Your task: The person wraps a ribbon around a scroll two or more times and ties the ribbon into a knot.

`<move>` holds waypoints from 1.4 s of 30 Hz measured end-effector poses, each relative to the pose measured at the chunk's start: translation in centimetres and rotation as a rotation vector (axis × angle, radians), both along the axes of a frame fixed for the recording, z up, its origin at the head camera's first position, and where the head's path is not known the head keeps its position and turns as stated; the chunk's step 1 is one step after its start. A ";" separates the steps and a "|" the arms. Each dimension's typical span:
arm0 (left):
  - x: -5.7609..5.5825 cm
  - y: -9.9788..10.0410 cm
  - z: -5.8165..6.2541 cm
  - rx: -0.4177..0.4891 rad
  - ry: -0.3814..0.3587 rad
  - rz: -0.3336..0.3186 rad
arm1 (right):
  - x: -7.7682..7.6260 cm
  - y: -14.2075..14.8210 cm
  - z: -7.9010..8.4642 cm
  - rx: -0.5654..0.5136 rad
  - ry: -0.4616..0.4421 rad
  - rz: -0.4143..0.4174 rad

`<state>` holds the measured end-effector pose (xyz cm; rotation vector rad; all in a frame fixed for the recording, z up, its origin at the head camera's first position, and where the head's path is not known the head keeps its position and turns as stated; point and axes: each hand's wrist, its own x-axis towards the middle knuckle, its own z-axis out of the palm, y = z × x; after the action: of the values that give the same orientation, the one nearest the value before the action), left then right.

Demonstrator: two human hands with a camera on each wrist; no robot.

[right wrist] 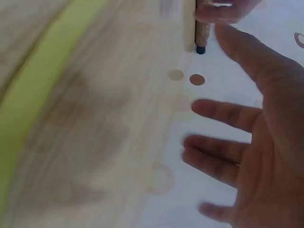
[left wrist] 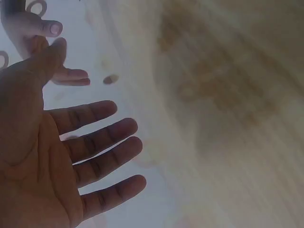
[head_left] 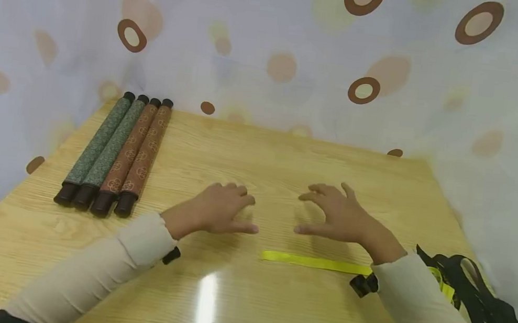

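My left hand [head_left: 216, 209] hovers over the middle of the wooden table, fingers spread and relaxed, holding nothing. Facing it from the right, my right hand [head_left: 338, 214] also hangs above the wood with its fingers loosely extended and nothing in them. A flat yellow strap [head_left: 310, 261] lies on the table just below the right hand; its right end passes behind the sleeve. In the right wrist view the yellow strap [right wrist: 38, 90] runs along the left side. The left wrist view shows the left palm [left wrist: 33, 180] with straight fingers.
Several scrolls or rolled tubes with dark end caps lie side by side at the left: green patterned ones [head_left: 102, 140] and reddish-brown ones [head_left: 138, 154]. At the right edge sits a heap of black straps [head_left: 485, 306]. A white spotted cloth [head_left: 253, 40] hangs behind the table [head_left: 259, 156].
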<state>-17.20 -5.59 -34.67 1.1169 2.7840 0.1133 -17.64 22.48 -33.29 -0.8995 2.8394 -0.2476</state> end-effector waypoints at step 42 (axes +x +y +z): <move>4.2 -9.6 -3.3 0.028 -0.088 0.316 | 1.6 2.5 -5.0 -0.176 -0.066 0.141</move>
<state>-12.98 -15.15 -37.93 0.6509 2.8626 0.2281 -16.05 25.02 -38.26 -1.0986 2.7108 -0.5055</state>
